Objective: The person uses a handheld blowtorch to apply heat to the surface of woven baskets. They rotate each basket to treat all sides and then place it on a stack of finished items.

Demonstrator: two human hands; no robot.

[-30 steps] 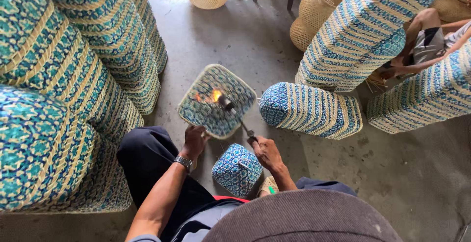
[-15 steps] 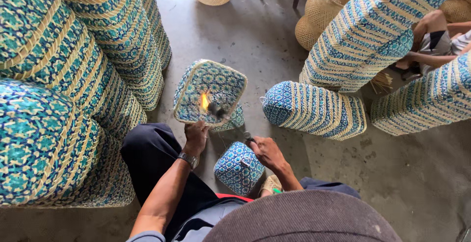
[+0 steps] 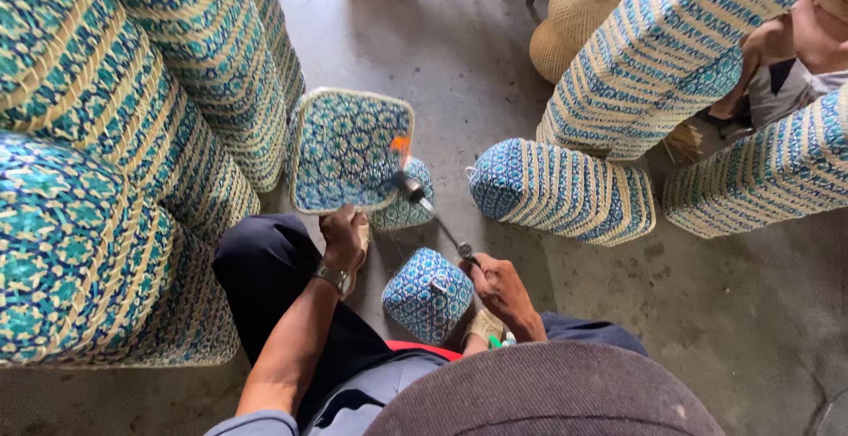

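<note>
Head view: the person sits on the concrete floor (image 3: pixel 424 56) among stacks of blue-and-teal woven baskets. The left hand (image 3: pixel 343 235) grips the lower edge of a square woven lid (image 3: pixel 349 149), fingers closed on the rim, and holds it tilted up off the floor, its patterned face turned toward the camera. The right hand (image 3: pixel 502 288) is closed around the handle of a small gas torch (image 3: pixel 433 211), whose nozzle points at the right edge of the lid, where a short orange flame (image 3: pixel 400 144) licks the weave. A small patterned basket (image 3: pixel 428 295) sits on the floor between the knees, just beside the right hand; another small one (image 3: pixel 405 208) lies behind the lid's lower right corner. A lying stack of baskets (image 3: pixel 565 190) rests on the floor to the right. Another person's arm (image 3: pixel 777 43) shows at the upper right edge.

To singe stray fibres cleanly, I judge the flame should only brush the surface and keep travelling along the rim; lingering would likely scorch the dyed strands. Keeping the left fingers at the far edge from the flame looks wise.
</note>
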